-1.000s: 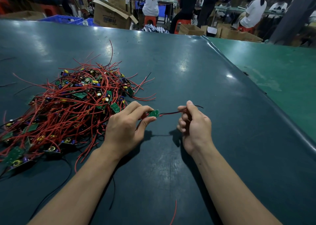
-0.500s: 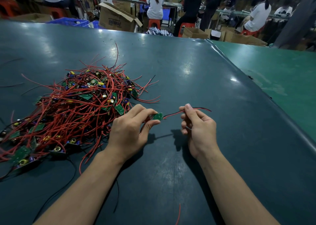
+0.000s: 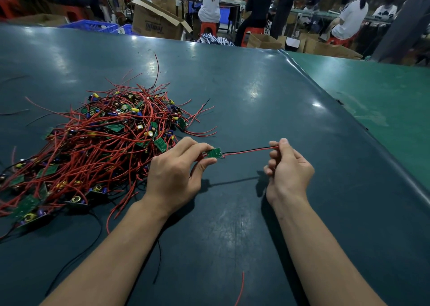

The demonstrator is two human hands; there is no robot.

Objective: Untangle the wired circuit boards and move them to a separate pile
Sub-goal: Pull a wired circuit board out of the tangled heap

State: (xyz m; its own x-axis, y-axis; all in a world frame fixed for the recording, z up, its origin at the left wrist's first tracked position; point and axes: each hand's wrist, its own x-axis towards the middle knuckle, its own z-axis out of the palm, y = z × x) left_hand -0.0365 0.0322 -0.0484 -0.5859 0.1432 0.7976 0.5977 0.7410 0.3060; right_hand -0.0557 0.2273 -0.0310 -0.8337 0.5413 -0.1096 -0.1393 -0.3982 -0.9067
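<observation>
Left hand (image 3: 173,175) up off the desk (image 3: 256,91), thumb & forefinger pinching a small green circuit board (image 3: 214,153) by its left end; grip is closed on that board. A red/black wire pair (image 3: 246,151) runs out from the board's right end, stretched nearly straight across to the right hand (image 3: 288,173). Right hand's thumb & forefinger pinch the far end of that wire pair, other fingers curled under; grip closed on the wire. Board hangs in the air betw. the two hands, just right of the big pile, its shadow & the wire's shadow on the desk below.

The tangled pile (image 3: 100,147) sits left of center on the dark teal desk: lots of green boards w/ yellow and blue components, all knotted up in red wires, a few black ones mixed in. Its near-right edge is just beside the left hand; can't tell if any strand touches it. Loose black wire (image 3: 76,257) trails from the pile toward the near edge, under the left forearm. Short red wire scrap (image 3: 242,287) lies alone betw. the forearms, near the bottom.

Right side: a lighter green desk (image 3: 384,101) butts up against the teal one. Background: an open cardboard box (image 3: 158,24), blue crates (image 3: 93,26), ppl seated on red stools at far benches, blurry.
</observation>
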